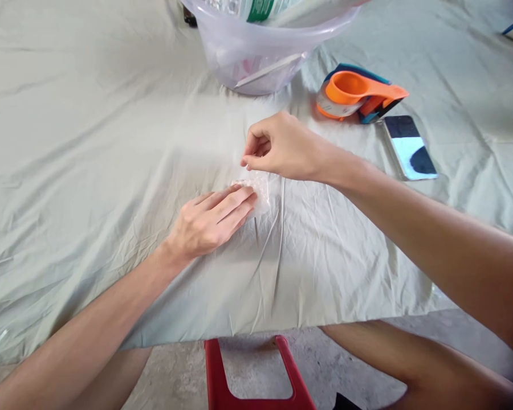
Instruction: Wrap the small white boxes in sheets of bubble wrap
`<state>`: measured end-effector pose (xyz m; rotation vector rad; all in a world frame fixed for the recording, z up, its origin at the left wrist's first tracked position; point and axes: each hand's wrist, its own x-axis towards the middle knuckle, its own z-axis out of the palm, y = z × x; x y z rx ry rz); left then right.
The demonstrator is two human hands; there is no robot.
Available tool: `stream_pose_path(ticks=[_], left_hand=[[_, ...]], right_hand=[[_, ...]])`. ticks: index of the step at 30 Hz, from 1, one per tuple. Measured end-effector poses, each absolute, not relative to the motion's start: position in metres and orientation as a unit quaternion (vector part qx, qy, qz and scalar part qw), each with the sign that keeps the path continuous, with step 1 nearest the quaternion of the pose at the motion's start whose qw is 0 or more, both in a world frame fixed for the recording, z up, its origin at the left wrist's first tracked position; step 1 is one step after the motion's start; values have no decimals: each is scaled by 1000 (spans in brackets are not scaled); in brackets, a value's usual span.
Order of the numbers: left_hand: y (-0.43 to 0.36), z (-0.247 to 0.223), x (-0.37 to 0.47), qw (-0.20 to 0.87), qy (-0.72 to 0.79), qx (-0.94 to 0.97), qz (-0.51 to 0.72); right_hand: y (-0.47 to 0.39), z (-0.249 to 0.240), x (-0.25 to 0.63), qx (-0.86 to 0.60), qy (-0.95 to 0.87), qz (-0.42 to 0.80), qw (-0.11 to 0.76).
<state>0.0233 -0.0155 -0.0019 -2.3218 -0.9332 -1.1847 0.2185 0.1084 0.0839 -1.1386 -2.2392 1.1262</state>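
Your left hand (209,222) lies flat, fingers straight and together, pressing a small clear plastic piece (260,191) onto the wrinkled cloth (89,171). Your right hand (282,147) pinches that piece's upper edge between thumb and forefinger, other fingers curled. Beyond sit a tape dispenser (359,94), phone (408,147) and plastic tub (260,51).

Phone (410,148) right of tape dispenser (359,94)

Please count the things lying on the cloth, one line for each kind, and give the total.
Clear plastic tub: 1
Orange tape dispenser: 1
Phone: 1
Small bubble wrap piece, pressed flat by the left hand and pinched at its edge by the right hand: 1
Total: 4
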Motion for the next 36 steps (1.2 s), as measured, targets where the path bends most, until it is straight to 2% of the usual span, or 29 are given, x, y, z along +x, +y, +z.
stream_pose_path(ticks=[4, 9, 15, 21, 29, 36], left_hand=[[-15, -1, 25, 206, -328, -816, -428], [-15, -1, 24, 192, -333, -821, -422], [-15, -3, 24, 210, -332, -814, -427], [-17, -8, 26, 180, -358, -808, -432], [-18, 1, 30, 167, -372, -803, -435], [-18, -7, 30, 157, -400, -784, -449]], right_hand=[[120, 84, 218, -373, -811, 425, 150], [119, 90, 223, -354, -802, 457, 149], [112, 105, 224, -350, -834, 415, 97], [103, 113, 225, -341, -853, 387, 80], [67, 101, 230, -379, -862, 311, 125], [48, 90, 233, -414, -834, 324, 166]])
